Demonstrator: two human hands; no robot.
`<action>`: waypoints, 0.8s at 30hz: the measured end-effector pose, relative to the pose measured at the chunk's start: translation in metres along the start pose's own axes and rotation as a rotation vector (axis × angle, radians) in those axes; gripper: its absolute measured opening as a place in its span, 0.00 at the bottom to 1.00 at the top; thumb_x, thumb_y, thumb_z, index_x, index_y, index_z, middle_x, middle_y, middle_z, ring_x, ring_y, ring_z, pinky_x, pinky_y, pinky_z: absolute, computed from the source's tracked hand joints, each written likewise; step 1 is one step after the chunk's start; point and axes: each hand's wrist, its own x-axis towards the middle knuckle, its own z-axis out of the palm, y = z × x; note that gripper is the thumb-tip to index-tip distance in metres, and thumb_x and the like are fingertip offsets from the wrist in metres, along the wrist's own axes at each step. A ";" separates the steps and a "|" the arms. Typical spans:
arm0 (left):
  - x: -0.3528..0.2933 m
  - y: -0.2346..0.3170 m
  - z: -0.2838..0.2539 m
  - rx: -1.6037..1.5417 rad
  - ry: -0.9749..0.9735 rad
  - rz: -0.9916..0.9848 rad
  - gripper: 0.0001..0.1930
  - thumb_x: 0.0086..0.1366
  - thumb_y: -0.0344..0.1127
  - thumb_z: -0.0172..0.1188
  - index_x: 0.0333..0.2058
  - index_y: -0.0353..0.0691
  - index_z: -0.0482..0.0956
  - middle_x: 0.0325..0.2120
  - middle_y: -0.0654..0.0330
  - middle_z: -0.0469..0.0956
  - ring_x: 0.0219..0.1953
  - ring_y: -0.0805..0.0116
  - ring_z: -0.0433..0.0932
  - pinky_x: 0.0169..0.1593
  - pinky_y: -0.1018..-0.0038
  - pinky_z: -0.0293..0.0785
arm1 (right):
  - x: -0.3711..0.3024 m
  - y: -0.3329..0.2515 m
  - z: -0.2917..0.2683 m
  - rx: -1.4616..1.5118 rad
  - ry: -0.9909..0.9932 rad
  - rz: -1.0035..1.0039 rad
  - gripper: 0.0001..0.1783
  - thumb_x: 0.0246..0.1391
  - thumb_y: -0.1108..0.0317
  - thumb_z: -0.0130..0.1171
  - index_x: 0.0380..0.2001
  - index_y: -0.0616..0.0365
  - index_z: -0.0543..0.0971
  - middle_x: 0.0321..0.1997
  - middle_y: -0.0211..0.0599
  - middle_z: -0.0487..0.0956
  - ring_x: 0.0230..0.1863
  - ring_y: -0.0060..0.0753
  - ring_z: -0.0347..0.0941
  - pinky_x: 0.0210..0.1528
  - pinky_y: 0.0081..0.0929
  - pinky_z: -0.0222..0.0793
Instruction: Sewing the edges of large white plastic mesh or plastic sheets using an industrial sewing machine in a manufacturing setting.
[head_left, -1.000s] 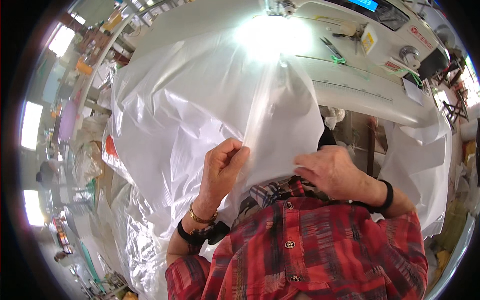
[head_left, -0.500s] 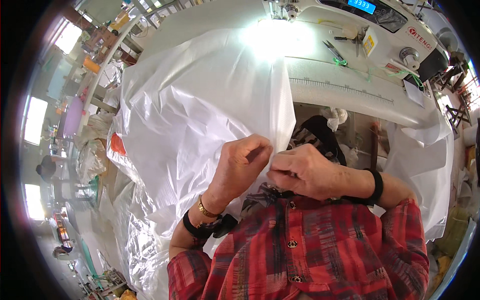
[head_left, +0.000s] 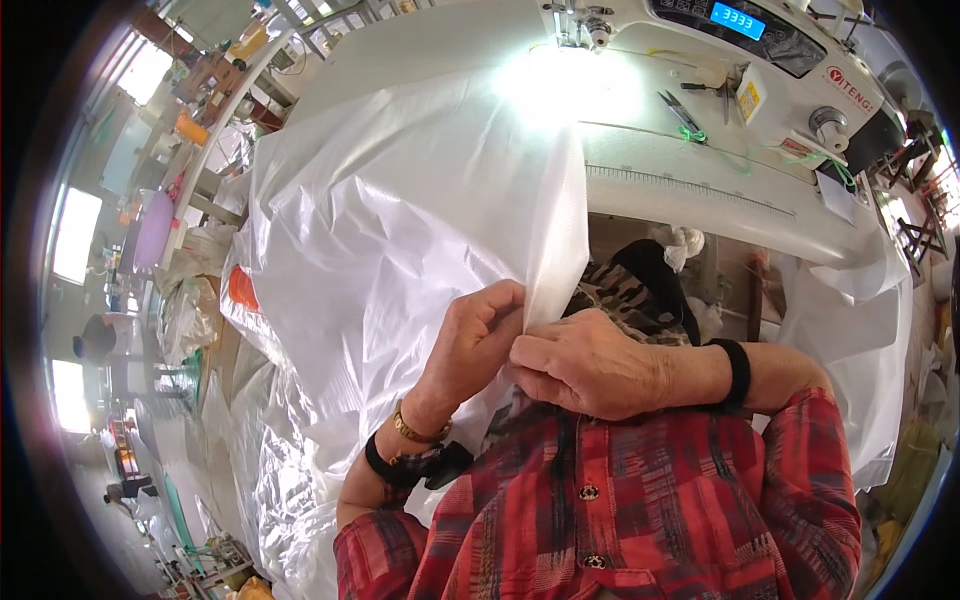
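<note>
A large translucent white plastic sheet [head_left: 370,200] runs from the sewing machine's bright lamp down to my lap. Its right edge is folded into a strip that narrows toward my hands. My left hand [head_left: 472,338] is closed, pinching the folded edge from the left. Close beside it my right hand [head_left: 590,365] also grips the edge, fingers curled under and partly hidden. The two hands almost touch in front of my shirt. Glare hides where the sheet meets the sewing machine [head_left: 765,45].
Small scissors [head_left: 683,115] with green thread lie on the machine bed, behind a printed ruler scale [head_left: 690,186]. More white sheeting [head_left: 845,330] hangs at the right. Crumpled shiny plastic [head_left: 280,480] is heaped at the lower left. A white cloth bundle [head_left: 683,245] sits under the table edge.
Both hands have shifted slightly left and closed more tightly around the sheet's edge. The folded strip has moved left at its lower end. The view has tilted a little.
</note>
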 end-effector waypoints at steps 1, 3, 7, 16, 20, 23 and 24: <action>-0.001 -0.001 0.000 0.000 0.002 -0.003 0.08 0.66 0.26 0.52 0.38 0.32 0.79 0.25 0.65 0.79 0.30 0.82 0.72 0.35 0.79 0.71 | -0.001 0.000 0.001 0.004 -0.001 0.000 0.09 0.57 0.67 0.58 0.29 0.60 0.71 0.20 0.45 0.76 0.24 0.54 0.75 0.26 0.44 0.70; -0.002 -0.003 -0.001 0.049 -0.002 0.019 0.08 0.67 0.27 0.52 0.39 0.32 0.79 0.25 0.65 0.79 0.31 0.82 0.73 0.36 0.80 0.72 | -0.003 0.002 0.001 0.044 -0.124 0.118 0.10 0.57 0.67 0.58 0.30 0.61 0.71 0.20 0.45 0.76 0.23 0.54 0.76 0.26 0.44 0.70; -0.004 -0.001 0.000 0.024 0.014 0.034 0.08 0.68 0.29 0.52 0.38 0.33 0.78 0.23 0.66 0.76 0.30 0.83 0.70 0.33 0.79 0.70 | -0.003 0.002 0.002 0.072 -0.124 0.121 0.10 0.57 0.66 0.58 0.29 0.61 0.71 0.20 0.46 0.76 0.24 0.54 0.76 0.26 0.43 0.70; -0.002 0.001 -0.007 -0.040 0.043 -0.141 0.08 0.68 0.31 0.55 0.30 0.34 0.74 0.20 0.72 0.67 0.24 0.85 0.61 0.26 0.82 0.58 | 0.003 0.022 0.012 -0.079 -0.204 -0.097 0.07 0.55 0.68 0.58 0.32 0.59 0.74 0.29 0.47 0.79 0.27 0.48 0.77 0.27 0.40 0.72; -0.005 0.009 -0.034 0.083 0.135 -0.042 0.05 0.65 0.28 0.59 0.31 0.32 0.75 0.20 0.71 0.70 0.24 0.86 0.64 0.26 0.83 0.61 | -0.013 0.068 0.007 0.272 0.383 0.281 0.19 0.56 0.67 0.59 0.50 0.60 0.72 0.40 0.44 0.79 0.37 0.43 0.78 0.40 0.34 0.74; -0.003 0.041 -0.055 0.355 0.141 0.108 0.04 0.64 0.27 0.59 0.32 0.32 0.76 0.19 0.66 0.72 0.23 0.83 0.67 0.26 0.81 0.63 | 0.006 0.104 0.028 0.272 0.647 0.515 0.22 0.59 0.64 0.58 0.53 0.62 0.69 0.40 0.44 0.79 0.39 0.43 0.77 0.45 0.38 0.72; 0.001 0.057 -0.060 0.527 0.153 0.205 0.04 0.64 0.26 0.59 0.32 0.32 0.76 0.19 0.64 0.73 0.22 0.81 0.68 0.26 0.80 0.64 | 0.022 0.105 0.033 0.230 0.516 0.558 0.24 0.59 0.63 0.56 0.55 0.63 0.67 0.39 0.47 0.79 0.39 0.46 0.76 0.46 0.38 0.71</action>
